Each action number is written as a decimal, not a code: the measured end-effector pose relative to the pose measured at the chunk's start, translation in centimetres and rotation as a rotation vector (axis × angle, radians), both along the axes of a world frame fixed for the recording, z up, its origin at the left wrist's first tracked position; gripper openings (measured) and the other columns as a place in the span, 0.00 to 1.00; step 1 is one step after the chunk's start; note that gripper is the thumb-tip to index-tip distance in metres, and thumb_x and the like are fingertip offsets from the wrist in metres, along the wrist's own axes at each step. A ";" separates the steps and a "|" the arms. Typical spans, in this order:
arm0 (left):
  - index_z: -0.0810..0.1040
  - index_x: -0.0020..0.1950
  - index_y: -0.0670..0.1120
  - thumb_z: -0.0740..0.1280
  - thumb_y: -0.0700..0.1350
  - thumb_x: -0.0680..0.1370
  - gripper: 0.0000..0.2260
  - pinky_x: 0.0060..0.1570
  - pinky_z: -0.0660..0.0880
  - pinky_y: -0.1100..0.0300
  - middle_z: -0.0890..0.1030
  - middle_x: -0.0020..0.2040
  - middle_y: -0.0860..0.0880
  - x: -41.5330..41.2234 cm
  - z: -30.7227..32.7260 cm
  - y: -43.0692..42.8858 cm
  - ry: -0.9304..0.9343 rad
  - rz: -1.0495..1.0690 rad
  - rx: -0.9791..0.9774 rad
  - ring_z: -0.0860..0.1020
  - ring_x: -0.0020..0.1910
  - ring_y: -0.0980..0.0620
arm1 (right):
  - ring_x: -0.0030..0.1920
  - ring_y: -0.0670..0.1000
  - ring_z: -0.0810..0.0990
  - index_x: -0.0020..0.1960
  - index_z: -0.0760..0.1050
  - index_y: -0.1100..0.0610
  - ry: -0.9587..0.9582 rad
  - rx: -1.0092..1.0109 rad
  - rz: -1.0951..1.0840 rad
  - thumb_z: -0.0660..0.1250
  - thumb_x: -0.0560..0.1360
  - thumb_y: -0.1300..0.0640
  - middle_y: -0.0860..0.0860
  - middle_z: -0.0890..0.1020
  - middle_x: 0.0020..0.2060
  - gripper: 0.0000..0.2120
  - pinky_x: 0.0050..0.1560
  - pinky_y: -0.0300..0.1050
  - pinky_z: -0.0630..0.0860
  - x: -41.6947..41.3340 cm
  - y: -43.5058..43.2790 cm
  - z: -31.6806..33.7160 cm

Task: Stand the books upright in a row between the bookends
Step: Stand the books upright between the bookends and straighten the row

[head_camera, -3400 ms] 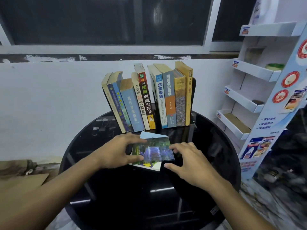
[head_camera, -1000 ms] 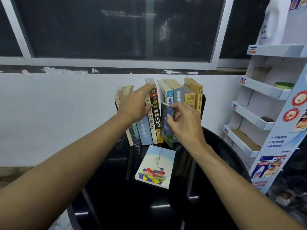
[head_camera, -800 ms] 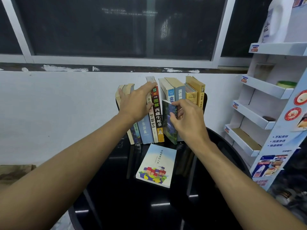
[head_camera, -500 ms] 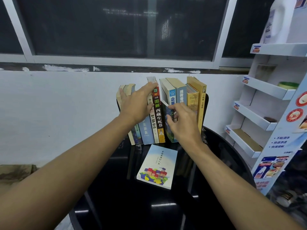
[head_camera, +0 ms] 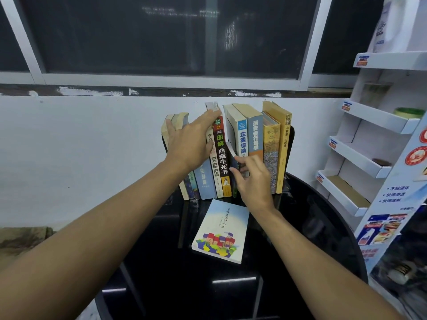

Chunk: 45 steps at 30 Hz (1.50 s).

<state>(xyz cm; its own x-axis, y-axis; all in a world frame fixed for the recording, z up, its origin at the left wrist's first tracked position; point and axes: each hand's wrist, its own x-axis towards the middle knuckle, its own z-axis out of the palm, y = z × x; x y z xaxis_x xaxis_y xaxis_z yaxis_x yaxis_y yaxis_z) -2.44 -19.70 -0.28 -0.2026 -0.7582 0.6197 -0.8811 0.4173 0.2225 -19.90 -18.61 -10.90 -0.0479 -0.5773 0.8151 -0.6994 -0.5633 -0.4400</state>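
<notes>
Step in hand: insertion. Left hand (head_camera: 189, 144), fingers splayed, leans the left books (head_camera: 203, 179) aside. Right hand (head_camera: 250, 179) pinches a thin paperback (head_camera: 231, 151), part-way into the gap. Next, prob.: seat it upright, then fetch the pale-blue book (head_camera: 221, 232) lying flat on the black table (head_camera: 323, 227).

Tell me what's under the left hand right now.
The left hand lies flat across the leaning books at the row's left end; their tops and lower spines show. The covered middle spines cannot be read.

Left hand (head_camera: 189, 144) flat, right hand (head_camera: 250, 179) pinching
</notes>
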 end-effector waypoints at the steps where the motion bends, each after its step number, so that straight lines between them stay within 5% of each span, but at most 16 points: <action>1: 0.60 0.77 0.62 0.69 0.45 0.79 0.31 0.72 0.41 0.26 0.69 0.77 0.57 0.0 0.0 -0.1 -0.003 0.001 -0.001 0.72 0.73 0.41 | 0.43 0.45 0.77 0.58 0.80 0.63 0.008 -0.006 0.004 0.76 0.73 0.66 0.50 0.76 0.48 0.15 0.48 0.23 0.72 -0.1 -0.1 -0.2; 8: 0.59 0.77 0.63 0.69 0.45 0.79 0.32 0.72 0.41 0.26 0.69 0.77 0.58 0.1 -0.1 -0.3 -0.010 0.000 -0.005 0.71 0.73 0.40 | 0.48 0.48 0.79 0.64 0.79 0.63 0.034 0.037 0.099 0.76 0.73 0.66 0.54 0.77 0.51 0.21 0.52 0.25 0.75 -0.5 -0.3 -0.3; 13: 0.59 0.78 0.62 0.70 0.45 0.78 0.33 0.72 0.40 0.27 0.67 0.78 0.58 0.1 -0.3 -0.3 -0.004 0.005 -0.009 0.68 0.76 0.39 | 0.50 0.48 0.78 0.75 0.70 0.54 0.242 0.193 0.145 0.73 0.75 0.66 0.51 0.77 0.53 0.31 0.54 0.47 0.82 -2.0 -0.1 0.2; 18: 0.59 0.78 0.61 0.70 0.45 0.79 0.32 0.73 0.41 0.28 0.70 0.76 0.57 0.0 -0.3 -0.1 0.001 0.013 -0.013 0.69 0.75 0.40 | 0.48 0.49 0.81 0.77 0.67 0.49 0.272 0.259 0.062 0.71 0.78 0.64 0.52 0.84 0.51 0.31 0.51 0.53 0.82 -1.7 0.1 0.6; 30: 0.59 0.78 0.61 0.70 0.45 0.78 0.33 0.73 0.42 0.28 0.70 0.76 0.57 0.0 -0.3 -0.2 -0.008 0.007 -0.014 0.71 0.73 0.41 | 0.42 0.43 0.79 0.76 0.70 0.52 0.179 0.275 0.122 0.70 0.78 0.67 0.45 0.79 0.45 0.29 0.47 0.39 0.80 -1.4 -0.3 0.6; 39: 0.60 0.78 0.61 0.70 0.44 0.78 0.32 0.73 0.42 0.29 0.71 0.75 0.58 0.0 -0.1 0.2 0.006 -0.008 -0.004 0.74 0.70 0.43 | 0.41 0.44 0.80 0.75 0.69 0.52 0.167 0.296 0.137 0.69 0.78 0.67 0.46 0.80 0.43 0.28 0.45 0.43 0.81 -1.3 -0.6 0.7; 45: 0.60 0.78 0.61 0.69 0.44 0.78 0.32 0.74 0.41 0.30 0.71 0.75 0.58 0.0 0.1 0.4 0.015 -0.015 0.025 0.73 0.72 0.43 | 0.36 0.36 0.76 0.75 0.70 0.53 0.179 0.316 0.137 0.69 0.78 0.67 0.46 0.80 0.42 0.27 0.43 0.40 0.78 -1.2 -0.7 1.1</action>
